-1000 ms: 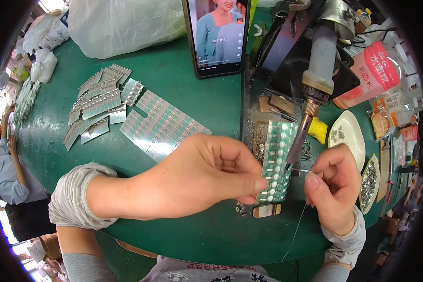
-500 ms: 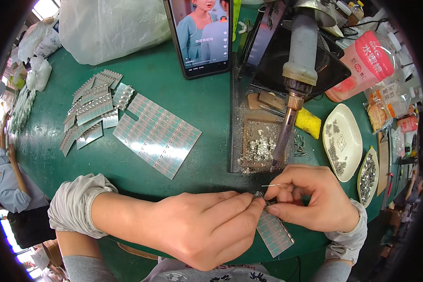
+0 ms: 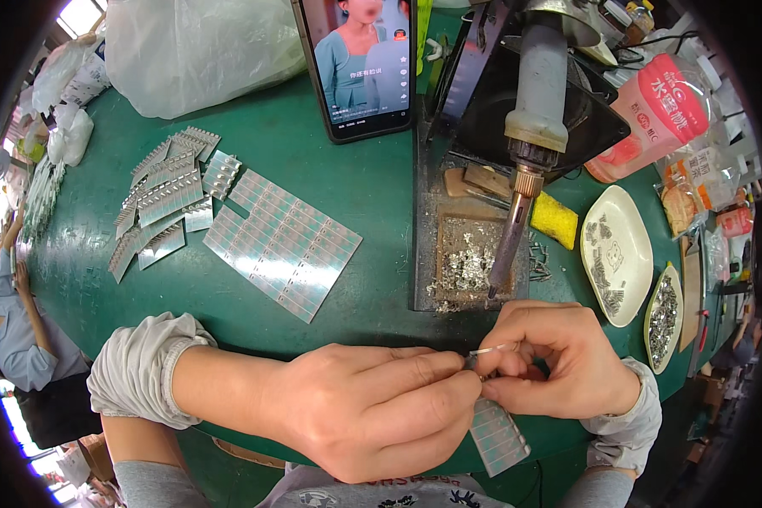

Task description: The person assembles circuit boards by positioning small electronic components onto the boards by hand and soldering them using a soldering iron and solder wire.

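Close to the table's near edge, my left hand [image 3: 385, 411] is closed on a small silvery circuit board strip [image 3: 499, 436], whose scored lower end sticks out below the fingers. The fingers hide its upper end. My right hand [image 3: 567, 360] meets it there, thumb and fingers pinched together. A thin silvery wire-like piece [image 3: 486, 350] pokes out of the right fingertips toward the left ones; its exact kind is too small to make out. Just beyond both hands, the tip of a soldering iron [image 3: 508, 241] points down over a metal tray [image 3: 438, 227] of solder scraps.
A large scored board panel [image 3: 288, 245] and a heap of board strips [image 3: 169, 186] lie on the left. A phone [image 3: 364, 76] stands at the back. To the right are a yellow sponge [image 3: 554, 223], a cream dish [image 3: 639, 245] and a smaller dish of metal parts [image 3: 649, 334].
Both hands have shifted slightly and drawn closer together, covering more of the strip's upper end. The strip has turned a little and its free end sits slightly lower.
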`<state>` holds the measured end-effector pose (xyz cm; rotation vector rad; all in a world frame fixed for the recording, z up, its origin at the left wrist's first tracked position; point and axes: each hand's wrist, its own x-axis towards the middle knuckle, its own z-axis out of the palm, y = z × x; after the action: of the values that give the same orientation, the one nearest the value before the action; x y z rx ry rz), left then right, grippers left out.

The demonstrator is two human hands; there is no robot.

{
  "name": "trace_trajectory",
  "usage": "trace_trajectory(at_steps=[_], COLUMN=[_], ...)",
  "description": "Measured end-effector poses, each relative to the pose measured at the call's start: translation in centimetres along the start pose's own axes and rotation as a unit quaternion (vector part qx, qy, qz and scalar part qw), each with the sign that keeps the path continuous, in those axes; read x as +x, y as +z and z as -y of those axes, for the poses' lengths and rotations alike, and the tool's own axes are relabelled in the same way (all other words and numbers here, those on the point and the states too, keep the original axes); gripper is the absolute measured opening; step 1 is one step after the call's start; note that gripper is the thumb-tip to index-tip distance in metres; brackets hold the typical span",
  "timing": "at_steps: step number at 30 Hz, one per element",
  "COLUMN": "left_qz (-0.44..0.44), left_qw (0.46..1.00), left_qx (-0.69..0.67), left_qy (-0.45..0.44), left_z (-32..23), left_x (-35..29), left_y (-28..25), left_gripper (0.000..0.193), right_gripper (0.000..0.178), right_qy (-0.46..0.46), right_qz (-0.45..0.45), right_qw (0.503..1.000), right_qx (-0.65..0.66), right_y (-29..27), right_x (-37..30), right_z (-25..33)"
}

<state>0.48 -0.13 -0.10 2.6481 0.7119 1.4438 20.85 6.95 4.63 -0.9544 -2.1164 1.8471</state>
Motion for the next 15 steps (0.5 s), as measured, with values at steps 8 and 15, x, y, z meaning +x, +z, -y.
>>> trace_trajectory(at_steps=[8, 15], left_qz=[0.027, 0.029], left_qw=[0.999, 1.000], left_qx=[-0.035, -0.007], left_qy=[-0.015, 0.002], left_z=[0.4, 0.6], left_x=[-0.2, -0.3], left_y=[-0.2, -0.1], left_gripper=[0.010, 0.009], right_gripper=[0.014, 0.014], right_qy=[0.047, 0.047], right_qz=[-0.042, -0.073], right_qw=[0.989, 0.996], right_qx=[0.134, 0.037], right_y=[-1.1, -0.6], right_x=[-0.5, -0.6], right_z=[-0.2, -0.1])
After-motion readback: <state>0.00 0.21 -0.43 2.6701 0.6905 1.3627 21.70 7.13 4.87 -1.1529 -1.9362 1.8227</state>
